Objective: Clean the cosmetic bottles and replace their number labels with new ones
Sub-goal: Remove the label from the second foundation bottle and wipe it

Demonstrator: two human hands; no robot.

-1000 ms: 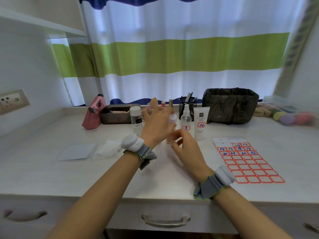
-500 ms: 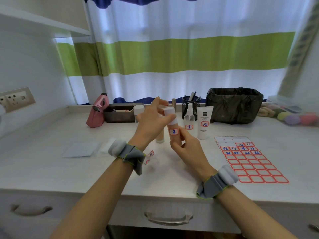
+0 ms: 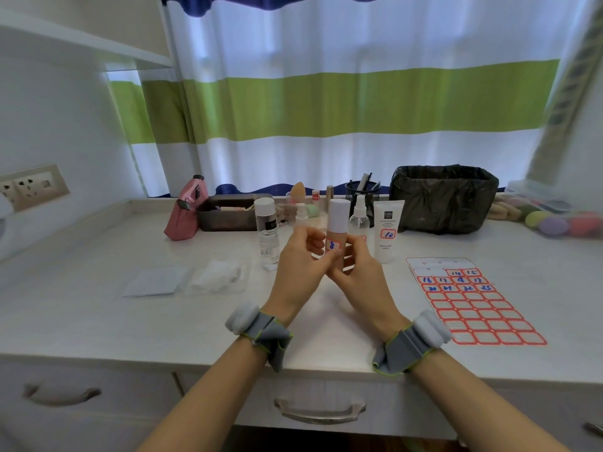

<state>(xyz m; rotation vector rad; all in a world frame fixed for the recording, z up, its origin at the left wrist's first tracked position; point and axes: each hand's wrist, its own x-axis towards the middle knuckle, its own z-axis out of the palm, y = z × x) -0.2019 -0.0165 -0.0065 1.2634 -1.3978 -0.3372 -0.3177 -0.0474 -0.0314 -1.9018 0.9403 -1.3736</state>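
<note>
Fingers around upright bottle

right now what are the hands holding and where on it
The right hand grips the lower body of the upright beige bottle with a white cap. The left hand pinches at its number label.

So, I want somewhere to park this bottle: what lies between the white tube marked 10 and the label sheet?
Nothing: in the head view, bare desk separates the white tube from the label sheet.
</note>
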